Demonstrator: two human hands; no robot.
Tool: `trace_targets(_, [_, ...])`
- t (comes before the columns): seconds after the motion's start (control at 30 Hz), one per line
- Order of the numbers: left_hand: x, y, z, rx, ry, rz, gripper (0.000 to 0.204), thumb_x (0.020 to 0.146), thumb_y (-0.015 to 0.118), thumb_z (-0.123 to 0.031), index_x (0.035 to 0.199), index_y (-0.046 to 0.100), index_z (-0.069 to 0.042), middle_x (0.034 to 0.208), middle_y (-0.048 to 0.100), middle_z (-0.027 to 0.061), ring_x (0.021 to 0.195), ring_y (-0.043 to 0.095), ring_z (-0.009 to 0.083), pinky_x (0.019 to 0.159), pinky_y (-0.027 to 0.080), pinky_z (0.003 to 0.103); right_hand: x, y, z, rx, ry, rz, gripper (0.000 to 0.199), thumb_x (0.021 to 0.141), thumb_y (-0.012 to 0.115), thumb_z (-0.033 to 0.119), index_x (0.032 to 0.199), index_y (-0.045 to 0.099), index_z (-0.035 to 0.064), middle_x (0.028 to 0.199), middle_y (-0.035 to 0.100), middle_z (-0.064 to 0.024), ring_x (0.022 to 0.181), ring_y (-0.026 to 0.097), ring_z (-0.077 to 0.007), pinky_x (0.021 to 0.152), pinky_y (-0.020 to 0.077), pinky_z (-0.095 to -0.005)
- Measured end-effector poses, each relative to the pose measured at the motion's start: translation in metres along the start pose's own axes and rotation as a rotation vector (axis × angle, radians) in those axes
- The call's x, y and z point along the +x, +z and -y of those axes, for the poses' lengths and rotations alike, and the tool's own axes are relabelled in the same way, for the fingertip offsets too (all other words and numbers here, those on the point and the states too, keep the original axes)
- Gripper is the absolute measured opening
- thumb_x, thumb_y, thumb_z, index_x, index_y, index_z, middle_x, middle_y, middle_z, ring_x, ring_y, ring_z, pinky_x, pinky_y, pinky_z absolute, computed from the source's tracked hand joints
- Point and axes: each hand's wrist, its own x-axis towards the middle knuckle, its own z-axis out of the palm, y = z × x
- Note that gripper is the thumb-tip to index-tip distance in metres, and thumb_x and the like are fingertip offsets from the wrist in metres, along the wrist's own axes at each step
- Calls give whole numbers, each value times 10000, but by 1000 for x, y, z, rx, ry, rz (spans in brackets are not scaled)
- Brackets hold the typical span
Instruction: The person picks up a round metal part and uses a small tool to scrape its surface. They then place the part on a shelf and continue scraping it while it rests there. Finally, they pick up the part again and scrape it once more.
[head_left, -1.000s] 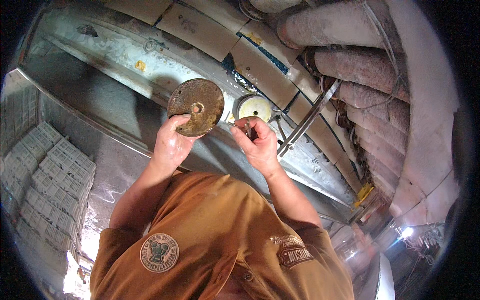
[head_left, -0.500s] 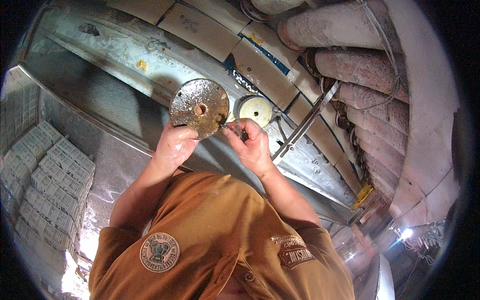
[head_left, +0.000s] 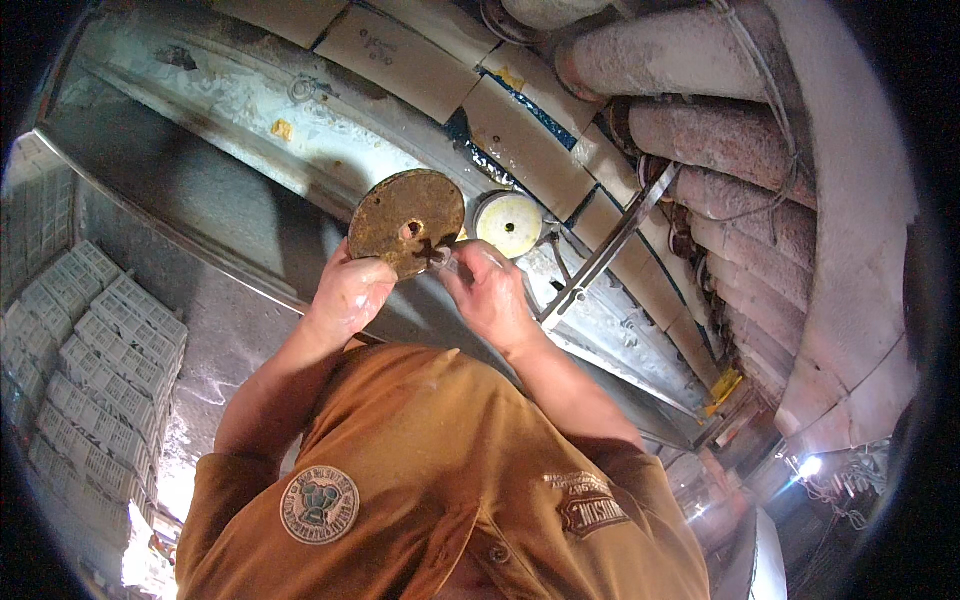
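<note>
A round brown metal disc (head_left: 395, 205) with a central hole and small holes near its rim is held up in front of me. My left hand (head_left: 350, 291) grips its lower left edge, the thumb lying over the face. At the disc's lower right edge, my right hand (head_left: 487, 290) pinches a small pale piece (head_left: 440, 257), too small to name, against the face. Just beyond the right hand, a pale yellow-white round wheel (head_left: 508, 225) with a dark centre hole rests on the whitish, stained ledge (head_left: 370, 150).
Beige tiles (head_left: 515, 135) lie in rows over dark blue gaps beyond the ledge. Several thick, dusty rollers (head_left: 700, 145) stand at the right, with a metal bar (head_left: 620, 240) slanting before them. Stacked pale printed boxes (head_left: 110, 350) stand at the left.
The disc has shifted slightly right and tilted, so its face looks duller. My right hand has moved a little left, its fingertips now over the disc's lower right edge.
</note>
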Motion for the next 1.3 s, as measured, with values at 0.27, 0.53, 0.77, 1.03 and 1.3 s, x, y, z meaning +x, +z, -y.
trace_targets(0.27, [2,2,-2,-25,33,-86,438,700,465,95,1130,532,51,1119,588,141,1062,566,266,956,424,383,11,13,7,164,249,-77,176,776,687,132,811,578,-1,734,613,-171,650,606,-288,594,481,-356])
trace_targets(0.53, [-1,16,-3,-10,84,-91,421,716,470,106,1125,541,40,1109,594,121,1048,571,247,939,427,371,5,30,-4,468,361,-177,212,799,703,148,764,570,-13,620,562,-41,573,445,-59,511,408,-243])
trace_targets(0.77, [1,5,-5,9,145,-114,402,719,473,108,1107,547,34,1100,598,118,1046,570,246,941,424,376,-4,31,-10,540,346,-215,210,802,716,152,777,574,-2,644,560,9,592,441,-35,516,398,-217])
trace_targets(1.03, [1,21,-9,-83,127,-70,391,755,507,46,1144,531,21,1111,600,128,1055,572,244,956,416,393,-2,11,-12,842,461,-203,94,851,659,60,866,571,28,803,609,14,660,503,-25,570,427,-194])
trace_targets(1.3, [5,11,-7,-82,128,-90,366,848,486,-144,1182,527,1,1161,593,126,1095,555,261,985,393,425,-6,-1,-21,1051,448,-251,98,844,664,40,863,568,32,814,596,24,674,491,-25,578,403,-183])
